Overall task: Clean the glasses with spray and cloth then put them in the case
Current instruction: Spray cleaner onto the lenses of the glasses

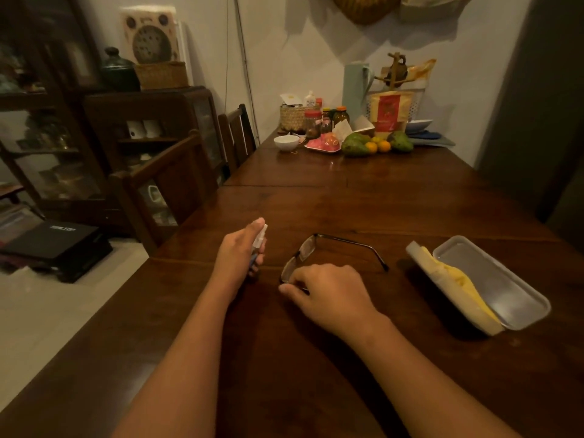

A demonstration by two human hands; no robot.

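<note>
A white bowl (286, 142), jars (313, 123), avocados (355, 145) and oranges (384, 146) sit at the far end of the wooden table (347, 200).

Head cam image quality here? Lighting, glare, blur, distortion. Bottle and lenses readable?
Head view: dim, warm light, wide-angle bowing at frame edges. Head view: spray bottle, in the grip of the left hand, is soft, label unreadable. Head view: glasses lenses show faint sheen; right hand covers their near end. Head view: small glare spots on the far table.
</note>
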